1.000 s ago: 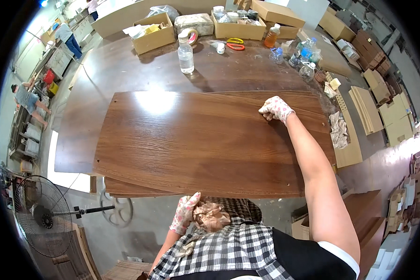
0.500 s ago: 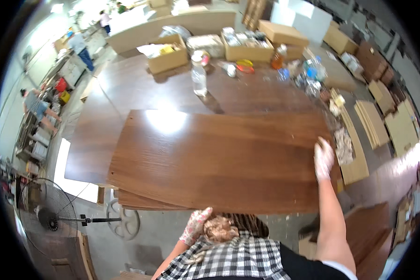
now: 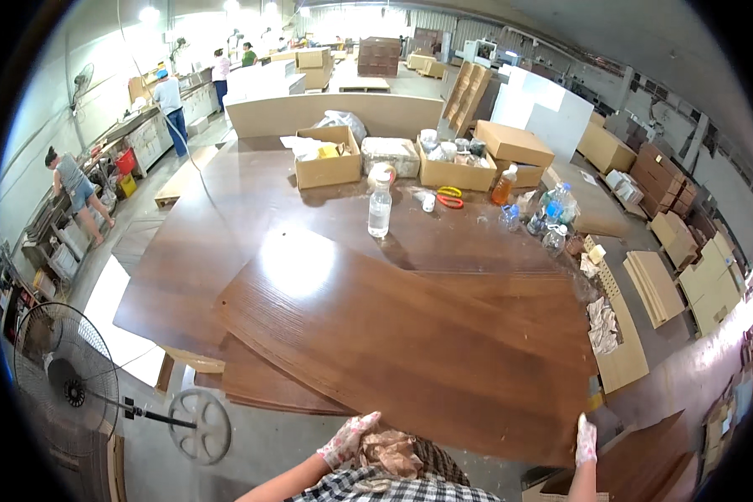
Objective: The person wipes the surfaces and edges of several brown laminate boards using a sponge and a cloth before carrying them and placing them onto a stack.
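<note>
Wood-veneer panel point(image 3: 410, 351), dark brown and glossy, lies skewed on top of a stack of similar panels point(image 3: 268, 381) on a big worktable point(image 3: 226, 226); its near edge overhangs toward the person, which probably makes it easier to grab. Right hand point(image 3: 586, 439), in a patterned work glove, is at the panel's near right corner, fingers upright against the edge; whether it grips or just touches the corner, cannot tell. Left hand point(image 3: 349, 438), same glove, is below the near edge, fingers loosely curled beside a crumpled brown rag point(image 3: 391, 452); it looks apart from the panel and not closed on anything, though contact with the rag is unclear.

Far half of the table holds clutter kept clear of the work area: clear plastic bottle point(image 3: 380, 209) upright, open cardboard boxes point(image 3: 329, 159), an orange-liquid bottle point(image 3: 503, 186), a cluster of small bottles point(image 3: 548, 219), red and yellow loops point(image 3: 449, 197). Pale board strips point(image 3: 654, 286) stacked at the right. Floor fan point(image 3: 63, 381) at lower left. Other workers point(image 3: 77, 191) stand at benches far left, well apart.
</note>
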A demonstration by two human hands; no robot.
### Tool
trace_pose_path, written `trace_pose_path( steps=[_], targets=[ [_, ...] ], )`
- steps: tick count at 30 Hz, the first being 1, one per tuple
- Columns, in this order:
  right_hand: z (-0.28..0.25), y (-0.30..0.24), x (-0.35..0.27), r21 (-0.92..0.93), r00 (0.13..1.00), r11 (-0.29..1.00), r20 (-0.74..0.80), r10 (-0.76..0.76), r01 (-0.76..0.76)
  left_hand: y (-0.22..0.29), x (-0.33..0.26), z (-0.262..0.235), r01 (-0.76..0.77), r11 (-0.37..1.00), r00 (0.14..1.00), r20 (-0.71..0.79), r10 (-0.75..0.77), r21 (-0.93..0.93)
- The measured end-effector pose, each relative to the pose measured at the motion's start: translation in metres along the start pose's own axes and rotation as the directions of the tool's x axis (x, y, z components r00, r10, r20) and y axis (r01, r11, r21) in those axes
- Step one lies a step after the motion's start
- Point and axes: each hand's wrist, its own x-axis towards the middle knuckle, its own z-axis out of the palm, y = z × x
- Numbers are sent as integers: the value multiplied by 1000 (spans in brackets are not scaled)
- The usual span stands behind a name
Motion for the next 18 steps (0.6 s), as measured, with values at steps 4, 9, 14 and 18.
trace_pose_path(
  steps=[4,9,14,18],
  targets=[
    [15,-10,-81,541,993,835,106,49,-99,13,13,4,396,724,912,152,-380,-564],
    [41,56,-40,466,919,885,-352,179,6,28,23,7,549,413,792,294,-536,-727],
    [47,102,-32,502,824,862,-518,232,73,47,2,23,426,302,811,212,-546,-853],
    [15,102,-52,547,895,831,-415,165,100,76,-24,55,398,389,805,113,-582,-831]
  ],
)
